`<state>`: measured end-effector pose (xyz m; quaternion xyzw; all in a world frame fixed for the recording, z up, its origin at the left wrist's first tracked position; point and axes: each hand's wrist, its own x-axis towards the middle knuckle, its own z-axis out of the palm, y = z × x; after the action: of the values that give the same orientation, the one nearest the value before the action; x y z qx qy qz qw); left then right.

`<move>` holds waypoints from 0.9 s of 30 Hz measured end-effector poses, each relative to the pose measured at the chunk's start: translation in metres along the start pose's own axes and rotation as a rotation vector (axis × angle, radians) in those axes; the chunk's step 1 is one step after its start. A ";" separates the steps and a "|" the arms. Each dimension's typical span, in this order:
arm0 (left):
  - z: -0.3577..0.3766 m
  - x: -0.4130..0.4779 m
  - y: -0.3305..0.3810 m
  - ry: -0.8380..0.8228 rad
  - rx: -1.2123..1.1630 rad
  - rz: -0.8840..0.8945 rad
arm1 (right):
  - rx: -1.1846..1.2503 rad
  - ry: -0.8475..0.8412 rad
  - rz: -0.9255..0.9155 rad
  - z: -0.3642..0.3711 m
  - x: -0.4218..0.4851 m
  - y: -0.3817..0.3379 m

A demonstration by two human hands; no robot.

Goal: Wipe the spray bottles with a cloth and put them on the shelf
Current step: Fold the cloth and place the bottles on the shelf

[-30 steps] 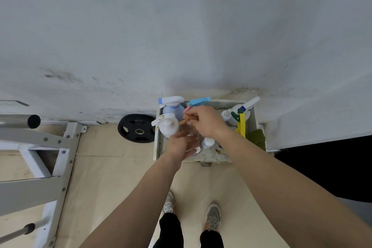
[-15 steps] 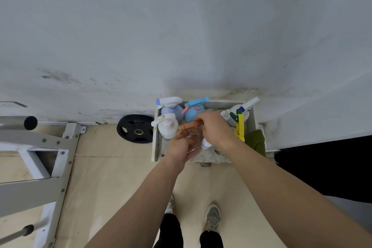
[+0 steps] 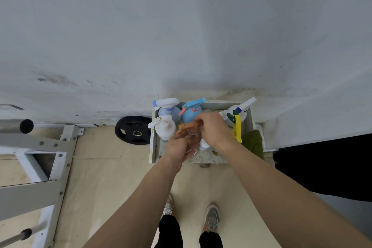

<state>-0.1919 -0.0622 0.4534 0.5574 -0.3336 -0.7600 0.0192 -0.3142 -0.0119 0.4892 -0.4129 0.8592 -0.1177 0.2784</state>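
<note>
A clear spray bottle with an orange trigger head (image 3: 188, 127) stands over the white shelf box (image 3: 153, 147). My left hand (image 3: 178, 147) grips its clear body from the left. My right hand (image 3: 214, 129) holds the orange head from the right. Around it in the box stand a white pump bottle (image 3: 165, 127), a pale blue bottle with a white head (image 3: 168, 106), a blue bottle with a pink trigger (image 3: 191, 111) and a white bottle with a yellow trigger (image 3: 236, 119). A green cloth (image 3: 253, 143) lies at the box's right end. A small white cap (image 3: 203, 144) shows under my right wrist.
A black weight plate (image 3: 133, 130) lies on the floor left of the box, against the grey wall. A white metal rack frame (image 3: 36, 159) fills the left side. My shoes (image 3: 211, 219) stand on the pale wooden floor below the box. A dark area lies at the right.
My right hand has moved right and down, uncovering the blue bottle with the pink trigger. The orange trigger head now shows between my hands. My left hand stays on the clear bottle.
</note>
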 end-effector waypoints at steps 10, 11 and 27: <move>-0.004 -0.014 0.002 -0.024 0.056 0.011 | -0.018 -0.029 0.028 0.000 -0.009 -0.005; -0.004 -0.017 0.003 -0.026 0.058 0.014 | 0.006 -0.007 0.029 0.000 -0.012 -0.005; 0.030 -0.049 -0.005 -0.003 0.231 0.091 | 0.433 0.211 0.424 -0.014 -0.056 0.080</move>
<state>-0.1978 -0.0241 0.4963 0.5390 -0.4438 -0.7159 -0.0112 -0.3458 0.0817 0.4877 -0.1412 0.9053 -0.2793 0.2873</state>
